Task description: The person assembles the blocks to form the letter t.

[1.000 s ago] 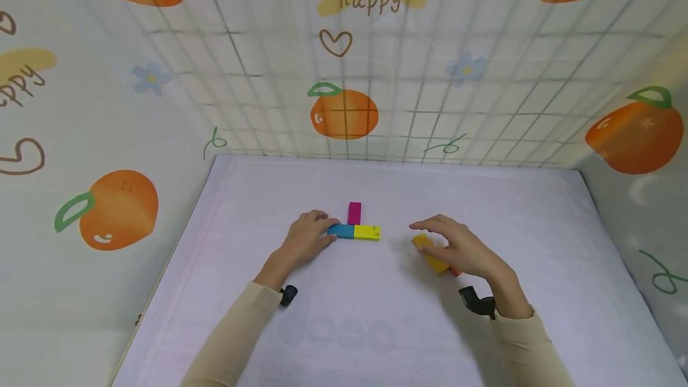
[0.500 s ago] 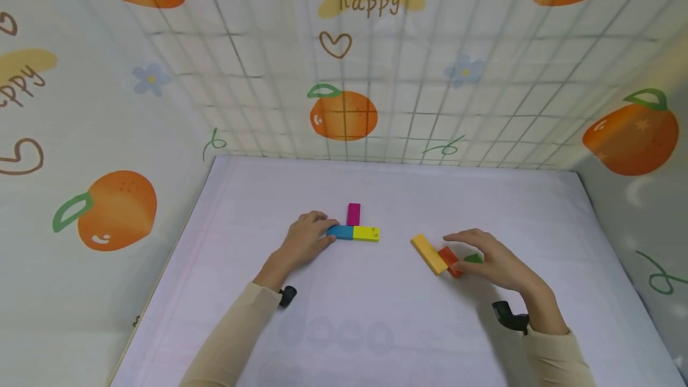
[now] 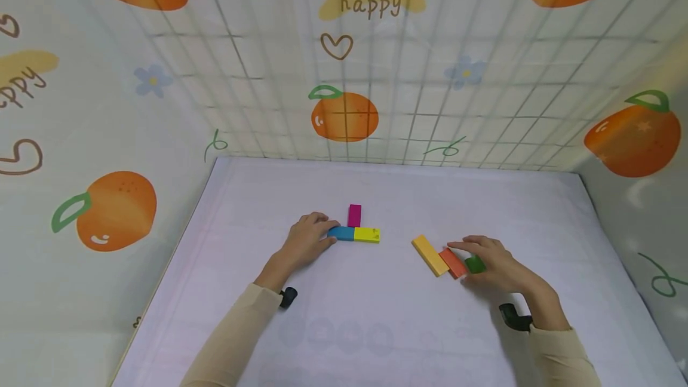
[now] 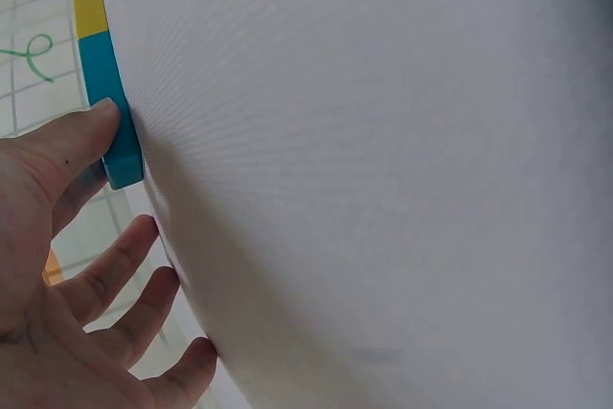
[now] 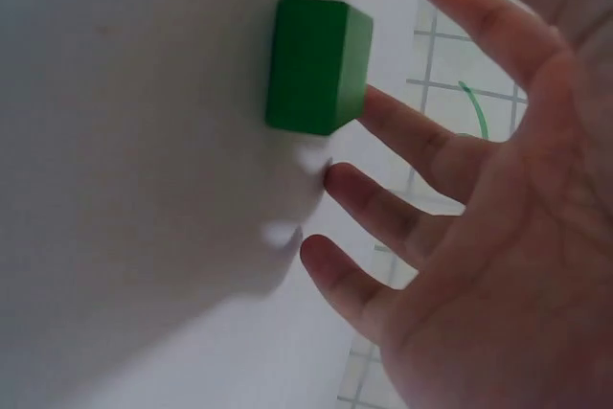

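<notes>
We see the left hand (image 3: 306, 239) pinching the left end of a blue block (image 3: 341, 233) between thumb and forefinger, its other fingers spread apart at the white tabletop (image 3: 398, 321). The blue block lies end to end with a bright yellow block (image 3: 367, 235), which bears a small mark near its far right end, too small for us to read. Behind the seam between these two, a magenta block (image 3: 355, 215) points straight away from us, making a T shape with them.

To the right, we find the right hand (image 3: 497, 264) unclenched, fingers spread around a green block (image 3: 475, 264); we cannot tell whether any finger touches it. The tips of its thumb and forefinger reach past the green block, to either side of the near right end of an orange-red block (image 3: 453, 263). That block lies just left of the green one. Alongside it, slanting the same way but set farther left, is a yellow-orange block (image 3: 430, 255). Both arms wear beige sleeves (image 3: 231, 336).
</notes>
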A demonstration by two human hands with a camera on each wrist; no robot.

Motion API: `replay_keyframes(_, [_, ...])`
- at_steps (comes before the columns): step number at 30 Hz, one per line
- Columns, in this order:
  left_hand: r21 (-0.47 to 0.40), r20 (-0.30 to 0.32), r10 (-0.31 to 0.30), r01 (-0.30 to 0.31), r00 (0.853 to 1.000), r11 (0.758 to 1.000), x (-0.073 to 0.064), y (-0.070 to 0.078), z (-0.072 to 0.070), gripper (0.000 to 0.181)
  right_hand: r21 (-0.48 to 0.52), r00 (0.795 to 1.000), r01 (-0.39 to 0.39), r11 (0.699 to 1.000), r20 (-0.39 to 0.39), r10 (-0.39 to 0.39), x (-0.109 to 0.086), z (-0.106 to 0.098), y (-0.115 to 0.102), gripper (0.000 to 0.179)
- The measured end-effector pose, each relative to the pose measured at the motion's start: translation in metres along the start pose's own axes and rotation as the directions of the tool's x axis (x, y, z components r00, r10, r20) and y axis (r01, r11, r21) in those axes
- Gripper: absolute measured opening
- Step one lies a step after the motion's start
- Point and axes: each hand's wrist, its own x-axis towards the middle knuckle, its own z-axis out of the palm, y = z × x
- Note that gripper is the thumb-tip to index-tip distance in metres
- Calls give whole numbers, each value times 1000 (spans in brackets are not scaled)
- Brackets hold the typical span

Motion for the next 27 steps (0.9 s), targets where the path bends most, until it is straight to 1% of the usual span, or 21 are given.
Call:
replay_keyframes(3, [-9, -4, 0, 0, 1000, 1000, 0, 0, 0, 40, -14, 1000, -7, 1000, 2, 8, 2, 0, -1, 70])
replay_keyframes(8, [-1, -11, -2, 2, 1000, 1000, -1, 0, 0, 40, -23, 999, -30, 999, 9, 31, 4, 0, -5, 71])
replay_keyframes(16, [-4, -5, -6, 6, 1000, 1000, -1, 0, 1, 40, -35, 1000, -20, 999, -9, 20, 5, 0, -11, 68])
replay_keyframes(27, [-5, -9, -3, 3, 1000, 1000, 0, -1, 2, 40, -51, 1000, -21, 998, -20, 20, 6, 0, -11, 62])
